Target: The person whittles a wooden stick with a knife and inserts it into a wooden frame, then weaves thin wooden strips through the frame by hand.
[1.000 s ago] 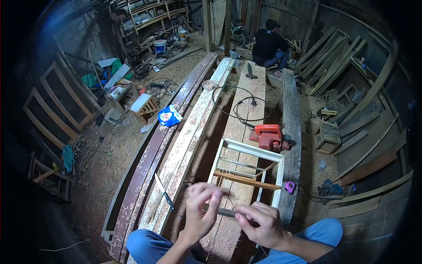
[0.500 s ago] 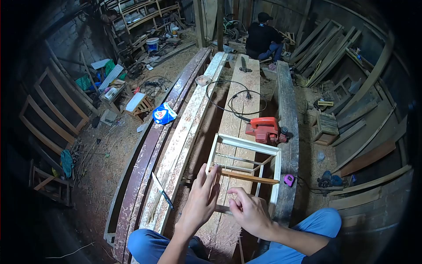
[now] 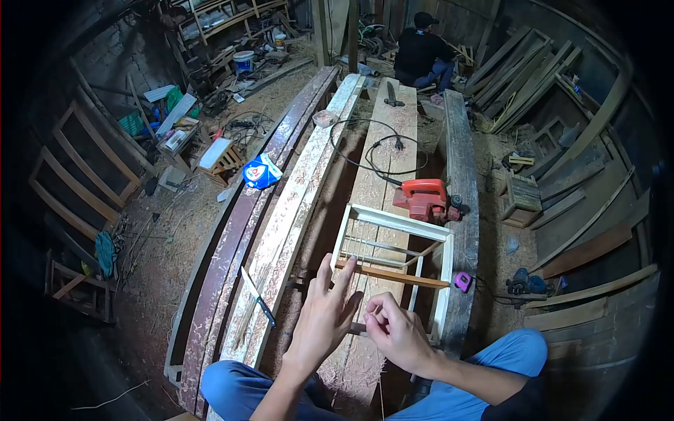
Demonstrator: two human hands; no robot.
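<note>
My left hand point(image 3: 324, 312) is raised at the near left corner of a pale wooden frame point(image 3: 401, 229), its fingers stretched out and spread. Those fingertips overlap the left end of a brown wooden strip point(image 3: 400, 276) that lies across the frame. Just to the right, my right hand point(image 3: 399, 335) is curled, thumb and forefinger pinched together over the frame's near side. What sits in that pinch is too small to make out. Below this hand a thin pale strand point(image 3: 382, 396) runs down. Thin bars cross the inside of the frame.
A red power planer point(image 3: 425, 200) with a black cord lies beyond the frame, a purple tape measure point(image 3: 462, 281) to its right. On the left planks rest a knife point(image 3: 258, 298) and a blue-white packet point(image 3: 262, 172). A person point(image 3: 423, 52) sits at the back.
My left fingers have spread wider and lifted slightly from the brown strip. My right hand has shifted slightly, staying pinched. The view has tilted a little.
</note>
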